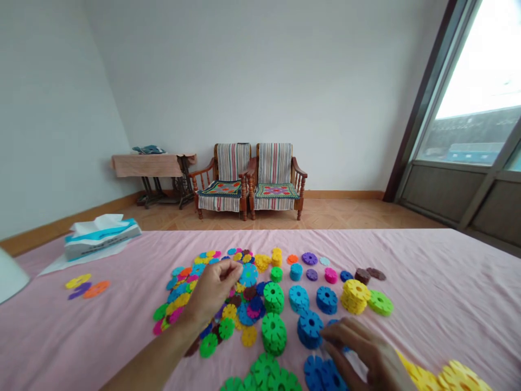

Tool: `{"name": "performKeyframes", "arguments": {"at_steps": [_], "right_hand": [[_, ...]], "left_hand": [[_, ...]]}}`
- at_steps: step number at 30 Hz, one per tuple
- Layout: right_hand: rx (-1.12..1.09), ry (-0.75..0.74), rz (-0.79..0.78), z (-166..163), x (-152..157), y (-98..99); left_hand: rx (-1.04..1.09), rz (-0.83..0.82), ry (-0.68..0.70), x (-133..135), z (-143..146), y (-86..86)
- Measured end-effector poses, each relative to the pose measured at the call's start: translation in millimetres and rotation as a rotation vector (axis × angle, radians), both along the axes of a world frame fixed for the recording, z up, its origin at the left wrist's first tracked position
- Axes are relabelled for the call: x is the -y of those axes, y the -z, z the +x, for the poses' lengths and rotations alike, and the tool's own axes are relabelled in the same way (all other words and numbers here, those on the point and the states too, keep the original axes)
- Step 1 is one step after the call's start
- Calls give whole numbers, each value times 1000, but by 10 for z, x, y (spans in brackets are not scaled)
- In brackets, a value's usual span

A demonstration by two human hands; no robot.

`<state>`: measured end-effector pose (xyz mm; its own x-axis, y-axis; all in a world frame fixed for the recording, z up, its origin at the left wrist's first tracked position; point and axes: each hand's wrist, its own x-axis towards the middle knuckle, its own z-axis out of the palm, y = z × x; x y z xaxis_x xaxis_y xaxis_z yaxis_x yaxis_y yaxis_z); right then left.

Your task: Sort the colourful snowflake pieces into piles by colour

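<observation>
My left hand [215,285] is closed in a pinch over a mixed pile of notched plastic discs, with a light blue snowflake disc [248,275] at its fingertips. My right hand [364,350] is beside a blue stack [310,329], thumb and fingers apart; its fingers partly hide more blue discs. Green stacks [274,334] stand left of the blue ones. Loose green discs [264,374] and darker blue discs [321,373] lie at the near edge of view. A yellow stack [355,296] stands beyond my right hand, touching a lime green disc [380,302].
Smaller stacks, such as a pink one [330,275] and a brown one [362,276], stand farther back. Yellow discs [459,376] lie at the near right. A tissue pack [102,237] and a few loose discs [96,289] are on the left of the pink cloth [134,326].
</observation>
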<state>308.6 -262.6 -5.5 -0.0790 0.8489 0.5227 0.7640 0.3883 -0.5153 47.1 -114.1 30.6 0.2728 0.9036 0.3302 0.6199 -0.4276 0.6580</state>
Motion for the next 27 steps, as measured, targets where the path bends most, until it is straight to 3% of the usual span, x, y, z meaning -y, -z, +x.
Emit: {"name": "performKeyframes", "arguments": {"at_steps": [2,6,9,13,17,20,23,27], "right_hand": [[34,-24,61,-78,-51,-56],[150,-15,158,-272,-159,-123],[227,-28,188,-406,-211,-94],[251,-86,113,-482,-213,-46],[190,-26,-2,-360,-277,-165],[128,83,-140,-181,-470,-379],[165,81,-308,-30,-727,-540],[271,42,-421,22,-979,-531]], "left_hand": [[71,-78,70,190,148,-25],[436,-382,205,513,379,-8],[488,-398,204,677,466,53],[466,-436,231,761,488,119],[503,-350,191,625,419,91],[595,-225,44,417,316,50],[669,-94,-120,210,186,71],[723,-25,-218,27,20,162]]}}
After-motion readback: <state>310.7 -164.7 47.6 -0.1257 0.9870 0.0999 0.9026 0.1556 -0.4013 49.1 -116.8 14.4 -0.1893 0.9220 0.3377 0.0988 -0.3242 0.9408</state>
